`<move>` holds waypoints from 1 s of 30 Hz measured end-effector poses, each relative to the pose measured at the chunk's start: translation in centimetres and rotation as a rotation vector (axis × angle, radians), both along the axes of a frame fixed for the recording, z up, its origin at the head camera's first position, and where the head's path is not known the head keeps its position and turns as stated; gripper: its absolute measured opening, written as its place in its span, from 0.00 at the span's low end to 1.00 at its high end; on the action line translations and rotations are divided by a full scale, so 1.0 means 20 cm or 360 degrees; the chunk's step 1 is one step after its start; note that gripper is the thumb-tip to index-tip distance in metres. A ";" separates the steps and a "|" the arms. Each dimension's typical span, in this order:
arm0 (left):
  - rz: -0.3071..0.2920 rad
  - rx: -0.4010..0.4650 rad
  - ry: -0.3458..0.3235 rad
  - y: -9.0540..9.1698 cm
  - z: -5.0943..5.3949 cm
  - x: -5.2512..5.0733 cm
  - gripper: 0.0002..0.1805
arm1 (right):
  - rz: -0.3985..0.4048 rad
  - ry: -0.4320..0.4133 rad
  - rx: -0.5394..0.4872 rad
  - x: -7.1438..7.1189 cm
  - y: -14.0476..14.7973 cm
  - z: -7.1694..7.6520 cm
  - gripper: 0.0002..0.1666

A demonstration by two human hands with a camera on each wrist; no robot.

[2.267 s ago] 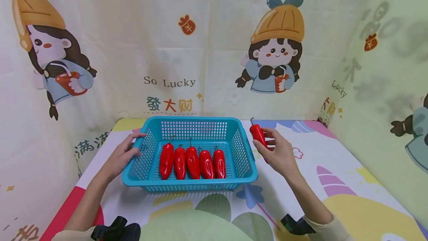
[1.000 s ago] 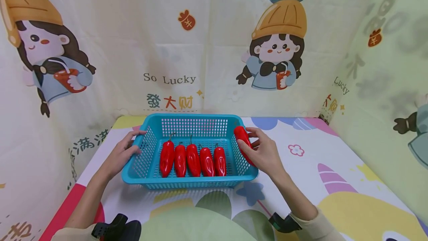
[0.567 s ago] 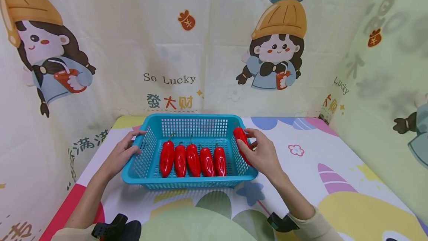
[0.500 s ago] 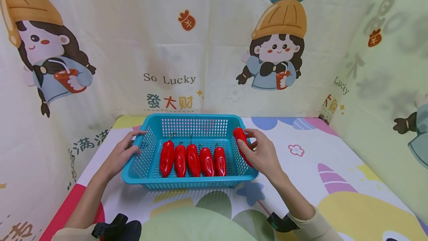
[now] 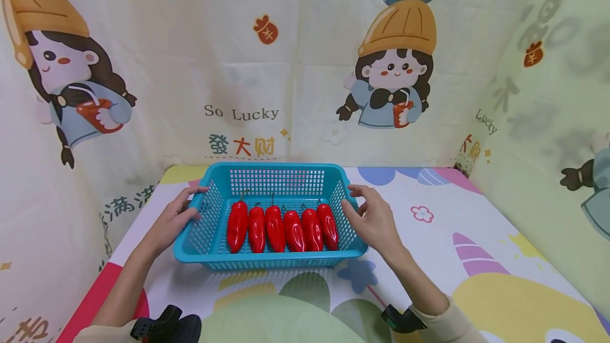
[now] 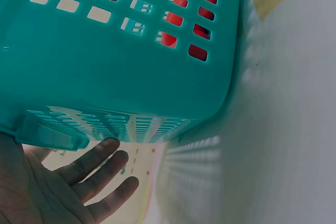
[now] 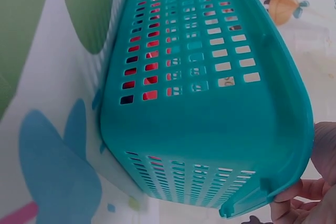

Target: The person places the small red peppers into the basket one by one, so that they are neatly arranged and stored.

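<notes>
Several red chili peppers [image 5: 275, 229] lie side by side in a row, stems pointing away, in a blue-green perforated plastic basket [image 5: 267, 259]. The rightmost pepper [image 5: 328, 226] leans slightly to the left at its stem end. My left hand [image 5: 171, 220] rests at the basket's left rim, thumb and index finger against it; the left wrist view shows other fingers [image 6: 100, 169] loosely spread below the rim. At the right rim, my right hand [image 5: 374, 219] holds nothing, its thumb and index finger apart. In the right wrist view some fingertips [image 7: 291, 191] are at the rim.
The basket stands on a table with a colorful printed cover [image 5: 410, 269]. Behind it and at both sides hangs a pale cloth [image 5: 314, 68] with cartoon prints. Each wrist wears a black camera mount [image 5: 404, 319].
My right hand has brought a chili pepper left from outside the basket over its right wall and let it go. That pepper now lies at the row's right end. The left hand has stayed put.
</notes>
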State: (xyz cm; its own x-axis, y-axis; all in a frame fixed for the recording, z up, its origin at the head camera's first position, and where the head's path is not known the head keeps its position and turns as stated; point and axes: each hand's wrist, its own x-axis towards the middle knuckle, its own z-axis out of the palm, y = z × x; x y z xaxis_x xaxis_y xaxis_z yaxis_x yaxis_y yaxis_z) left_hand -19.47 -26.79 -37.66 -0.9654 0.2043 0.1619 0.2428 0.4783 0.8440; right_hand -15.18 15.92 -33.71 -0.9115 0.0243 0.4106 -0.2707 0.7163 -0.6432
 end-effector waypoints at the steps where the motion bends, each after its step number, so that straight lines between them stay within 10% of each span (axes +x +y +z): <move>1: -0.0001 0.0000 -0.0001 0.00 0.00 0.00 0.36 | -0.0001 0.0002 -0.0005 0.00 0.00 0.00 0.31; 30: 0.0005 -0.0069 0.0059 -0.02 0.03 0.02 0.35 | 0.0065 0.0208 -0.0008 0.07 0.12 -0.04 0.24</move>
